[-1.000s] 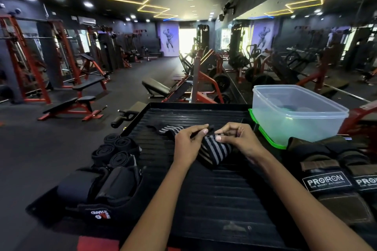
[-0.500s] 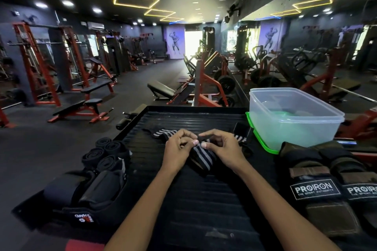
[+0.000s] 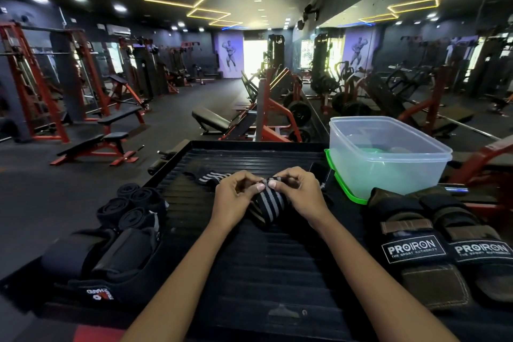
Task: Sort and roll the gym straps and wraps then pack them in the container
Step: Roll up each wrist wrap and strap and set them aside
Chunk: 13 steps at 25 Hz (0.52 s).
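Both hands working mid-tabletop (image 3: 249,280): left hand (image 3: 234,194) and right hand (image 3: 301,193) are pinching the striped wrap (image 3: 267,204) with curled fingers. Clear container (image 3: 388,158) is sitting just right; 4 rolled straps (image 3: 130,205) are lying left.

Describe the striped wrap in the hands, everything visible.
The striped wrap is black woven fabric with grey lengthwise stripes, looking elastic. Its near part is bunched into a partial roll on the ribbed black mat; a flat tail trails away to the left. The left hand and right hand pinch its top edge.
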### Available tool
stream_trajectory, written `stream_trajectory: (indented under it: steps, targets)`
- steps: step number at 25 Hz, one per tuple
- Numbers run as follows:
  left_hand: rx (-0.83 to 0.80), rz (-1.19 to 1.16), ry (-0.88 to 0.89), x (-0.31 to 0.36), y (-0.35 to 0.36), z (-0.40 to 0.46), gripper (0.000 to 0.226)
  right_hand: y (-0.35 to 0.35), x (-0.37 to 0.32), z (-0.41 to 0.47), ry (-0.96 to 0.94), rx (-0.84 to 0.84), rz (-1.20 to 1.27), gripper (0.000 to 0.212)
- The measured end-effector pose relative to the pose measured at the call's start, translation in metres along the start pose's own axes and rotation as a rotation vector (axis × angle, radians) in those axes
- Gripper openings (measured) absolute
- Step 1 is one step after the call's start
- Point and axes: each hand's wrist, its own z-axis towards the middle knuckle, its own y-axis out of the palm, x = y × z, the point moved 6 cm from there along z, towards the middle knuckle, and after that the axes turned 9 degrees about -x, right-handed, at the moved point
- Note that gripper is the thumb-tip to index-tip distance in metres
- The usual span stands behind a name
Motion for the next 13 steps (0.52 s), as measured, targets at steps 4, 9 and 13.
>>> stream_trajectory:
  steps: [4, 9, 13]
  targets:
    - [0.0, -0.241, -0.107, -0.005, 0.0, 0.0, 0.016, 0.005, -0.005, 0.0, 0.011, -0.112, 0.19, 0.012]
    - [0.011, -0.392, -0.147, -0.003, -0.002, -0.003, 0.019, 0.007, -0.011, -0.003, 0.012, -0.162, 0.296, 0.016]
    - [0.01, -0.514, -0.193, -0.007, -0.001, -0.003, 0.016, 0.009, -0.011, -0.004, 0.049, -0.246, 0.307, 0.031]
